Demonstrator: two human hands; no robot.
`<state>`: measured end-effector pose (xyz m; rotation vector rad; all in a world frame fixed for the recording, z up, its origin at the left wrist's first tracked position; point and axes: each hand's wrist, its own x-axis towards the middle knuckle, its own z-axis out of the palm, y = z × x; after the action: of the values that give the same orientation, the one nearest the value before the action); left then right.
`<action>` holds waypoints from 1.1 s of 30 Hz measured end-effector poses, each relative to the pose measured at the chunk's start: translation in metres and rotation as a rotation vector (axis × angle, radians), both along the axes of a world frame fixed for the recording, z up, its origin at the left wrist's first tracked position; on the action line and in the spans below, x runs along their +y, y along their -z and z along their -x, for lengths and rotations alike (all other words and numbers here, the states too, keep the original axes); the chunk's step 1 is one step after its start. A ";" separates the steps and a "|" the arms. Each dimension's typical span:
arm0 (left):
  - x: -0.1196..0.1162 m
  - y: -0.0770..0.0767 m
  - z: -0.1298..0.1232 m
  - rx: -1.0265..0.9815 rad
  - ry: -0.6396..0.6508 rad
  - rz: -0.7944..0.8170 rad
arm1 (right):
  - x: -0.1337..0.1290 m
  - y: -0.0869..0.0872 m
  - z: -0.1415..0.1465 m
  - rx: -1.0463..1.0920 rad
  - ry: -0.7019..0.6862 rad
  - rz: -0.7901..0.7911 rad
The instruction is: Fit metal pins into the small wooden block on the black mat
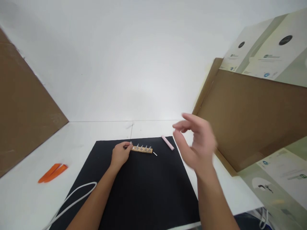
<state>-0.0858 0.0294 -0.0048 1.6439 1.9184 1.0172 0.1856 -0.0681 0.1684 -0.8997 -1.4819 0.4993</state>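
head view: left hand closed on the left end of a wooden strip, beside the first of a row of bolts; firmness of grip not visible. right hand well apart, raised over the right side of a black mat, fingers spread and curled, blurred, holding nothing. wooden strip flat near the far edge of the mat, bolts upright along its length. judged handling: light and stiff, with little flex; bolts small and smooth, so probably slippery between fingertips. best hold likely on bare wood at either end or along the long edges, clear of the bolts. near the strip: a pink stick, angled, just beyond the right end; a small white pin just beside that end. farther off: orange pry tools on a white table, a white cord over the mat's near left corner, cardboard panels at both sides.
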 end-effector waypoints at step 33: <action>-0.024 -0.013 -0.034 0.095 0.223 -0.361 | 0.099 0.152 0.045 0.761 -0.360 0.625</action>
<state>-0.0520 0.0049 0.0081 2.0847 1.6266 1.2660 0.1401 0.0306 0.0167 -0.7695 -0.7708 1.4482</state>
